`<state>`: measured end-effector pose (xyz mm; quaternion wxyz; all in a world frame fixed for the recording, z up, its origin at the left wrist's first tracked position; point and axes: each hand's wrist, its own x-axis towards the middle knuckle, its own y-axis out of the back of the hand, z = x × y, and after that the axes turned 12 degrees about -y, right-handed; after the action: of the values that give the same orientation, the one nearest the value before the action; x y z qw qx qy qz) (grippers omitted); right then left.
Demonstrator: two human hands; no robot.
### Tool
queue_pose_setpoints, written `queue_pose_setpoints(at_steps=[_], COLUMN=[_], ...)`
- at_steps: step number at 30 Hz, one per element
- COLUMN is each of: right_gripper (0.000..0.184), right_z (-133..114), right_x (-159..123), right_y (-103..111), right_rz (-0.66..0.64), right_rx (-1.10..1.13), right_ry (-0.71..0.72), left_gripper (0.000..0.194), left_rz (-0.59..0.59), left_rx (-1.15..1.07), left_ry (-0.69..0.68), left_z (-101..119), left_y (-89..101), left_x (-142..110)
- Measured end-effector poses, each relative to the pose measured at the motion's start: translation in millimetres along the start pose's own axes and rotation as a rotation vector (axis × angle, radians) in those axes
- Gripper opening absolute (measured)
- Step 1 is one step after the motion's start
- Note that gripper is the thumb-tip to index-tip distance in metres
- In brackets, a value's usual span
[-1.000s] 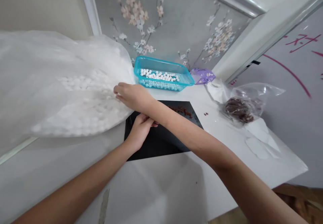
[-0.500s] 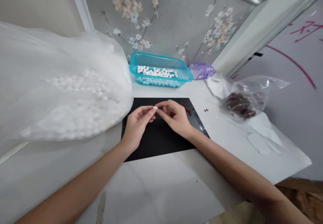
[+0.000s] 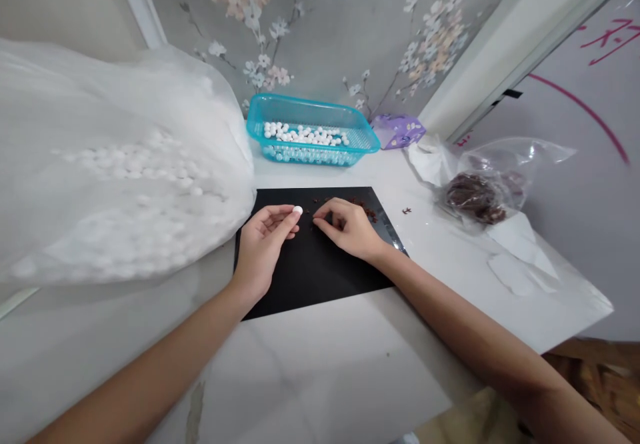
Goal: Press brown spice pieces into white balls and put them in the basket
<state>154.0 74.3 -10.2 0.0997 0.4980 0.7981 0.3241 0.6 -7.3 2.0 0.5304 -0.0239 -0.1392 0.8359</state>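
Note:
My left hand pinches a small white ball between thumb and forefinger, above the black mat. Just to its right, my right hand has thumb and forefinger together over the mat; whatever is between those tips is too small to make out. Small dark red-brown pieces lie on the mat's far right part, partly hidden behind my right hand. Left of the mat bulges a big translucent white bag full of white balls.
Behind the mat stands a blue plastic basket with many white balls. To its right are a purple packet and a clear bag of brown pieces beside white paper. One loose brown piece lies on the white table.
My right hand came back from the big white bag to my left hand, where a white ball showed between both hands' fingertips. Now the ball stays in my left hand and my right hand is apart.

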Motion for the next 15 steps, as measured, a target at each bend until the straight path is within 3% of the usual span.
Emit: queue_pose_setpoints(at_steps=[3, 7, 15], right_gripper=[0.019, 0.022, 0.016], right_z=[-3.6, -5.7, -4.3], right_x=[-0.2, -0.2, 2.2], right_y=[-2.9, -5.9, -6.8], right_rz=[-0.022, -0.100, -0.028], right_rx=[0.340, 0.661, 0.767], right_ry=[-0.214, -0.264, -0.263], left_gripper=[0.024, 0.025, 0.022], left_rz=[-0.021, -0.043, -0.079], left_rx=[0.006, 0.018, 0.052], left_ry=[0.010, 0.023, 0.024], left_z=[-0.5, -0.2, 1.0], left_y=[0.6, 0.4, 0.7], left_x=[0.0, 0.3, -0.3])
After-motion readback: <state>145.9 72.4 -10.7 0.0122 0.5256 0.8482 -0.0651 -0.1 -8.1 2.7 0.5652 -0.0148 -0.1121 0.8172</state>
